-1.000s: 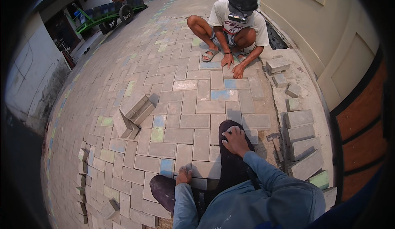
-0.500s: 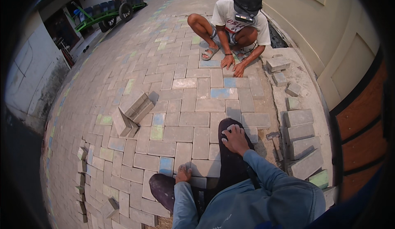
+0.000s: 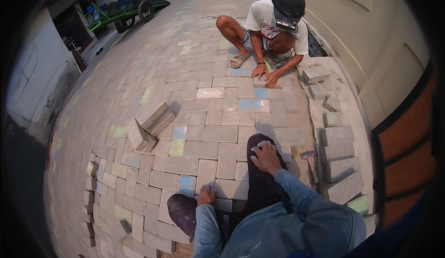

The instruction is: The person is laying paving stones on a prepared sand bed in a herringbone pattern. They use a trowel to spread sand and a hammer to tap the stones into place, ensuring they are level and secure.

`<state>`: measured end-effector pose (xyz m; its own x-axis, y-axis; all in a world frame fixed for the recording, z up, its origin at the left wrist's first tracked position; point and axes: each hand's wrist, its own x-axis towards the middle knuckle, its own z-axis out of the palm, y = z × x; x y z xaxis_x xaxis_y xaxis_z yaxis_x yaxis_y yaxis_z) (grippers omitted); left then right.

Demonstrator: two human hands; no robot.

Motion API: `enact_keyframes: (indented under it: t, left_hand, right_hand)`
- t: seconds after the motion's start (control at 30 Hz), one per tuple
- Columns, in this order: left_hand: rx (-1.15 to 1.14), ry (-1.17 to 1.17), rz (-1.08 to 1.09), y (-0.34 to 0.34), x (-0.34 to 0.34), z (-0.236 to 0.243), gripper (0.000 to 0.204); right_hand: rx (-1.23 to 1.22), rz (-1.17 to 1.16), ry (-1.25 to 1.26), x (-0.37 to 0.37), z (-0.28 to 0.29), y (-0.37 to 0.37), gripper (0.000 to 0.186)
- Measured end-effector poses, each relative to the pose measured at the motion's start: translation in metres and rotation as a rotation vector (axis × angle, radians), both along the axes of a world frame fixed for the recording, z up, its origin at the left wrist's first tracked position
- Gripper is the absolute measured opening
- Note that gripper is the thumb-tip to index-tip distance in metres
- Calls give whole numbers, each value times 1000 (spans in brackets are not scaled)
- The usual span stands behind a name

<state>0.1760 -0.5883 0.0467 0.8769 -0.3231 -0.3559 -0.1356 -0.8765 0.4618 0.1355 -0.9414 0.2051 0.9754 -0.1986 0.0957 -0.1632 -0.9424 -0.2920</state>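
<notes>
Both forearms come up from the lower edge in blue sleeves. The right hand (image 3: 265, 157) is stretched forward, palm down, fingers (image 3: 257, 149) curled and bunched at the tips, wrist bent slightly. The left hand (image 3: 206, 195) sits lower and closer in, palm down, fingers together and pressed flat. The two hands are well apart, neither closed around anything.

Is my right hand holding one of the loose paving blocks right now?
No, the right hand rests on your dark-trousered knee, while the loose paving blocks sit apart, off to its right.
</notes>
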Motion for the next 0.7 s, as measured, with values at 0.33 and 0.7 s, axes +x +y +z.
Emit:
enact_keyframes:
  t: [0.33, 0.7]
  left_hand:
    - [149, -286, 151, 8, -43, 68, 50]
    - [221, -268, 302, 31, -120, 158, 57]
  right_hand:
    - [-15, 454, -128, 68, 24, 127, 40]
    - [-74, 713, -120, 49, 45, 180, 39]
